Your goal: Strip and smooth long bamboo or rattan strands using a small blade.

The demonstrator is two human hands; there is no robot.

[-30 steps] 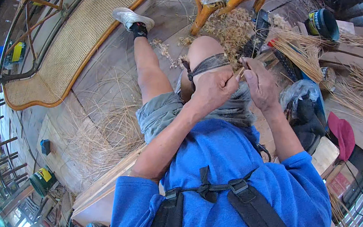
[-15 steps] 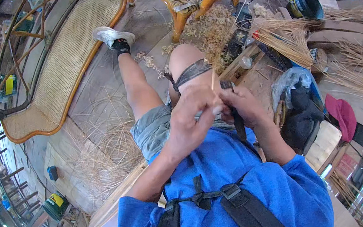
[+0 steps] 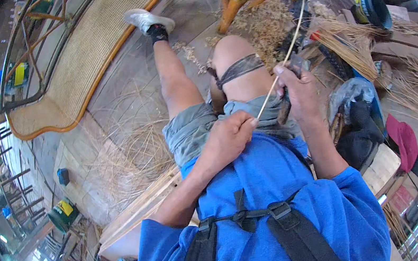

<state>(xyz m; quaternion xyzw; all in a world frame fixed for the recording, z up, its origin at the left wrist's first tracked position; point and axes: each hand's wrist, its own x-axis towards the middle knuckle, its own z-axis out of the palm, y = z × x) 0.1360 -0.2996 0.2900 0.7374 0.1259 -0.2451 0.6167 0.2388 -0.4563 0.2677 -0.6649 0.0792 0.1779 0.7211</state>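
Observation:
A thin, pale rattan strip slants from my lap up and away to the right. My left hand, closed, pinches its near end at the waist of my blue shirt. Higher up the strip, my right hand is closed with the thumb against it. That same hand also grips a short tool with a brown handle below the palm and a grey, blade-like part above the fingers, probably a knife. A dark band is tied around my bent right knee.
A woven cane panel with a curved wooden frame lies at far left. Rattan chair legs stand ahead, by a heap of shavings. Loose strips litter the floor. Rattan bundles, a dark bucket and a red cap are at right.
My hands, close together before, have moved apart: the right up and to the right, the left slightly down. More of the rattan strip now shows, stretched between and beyond them.

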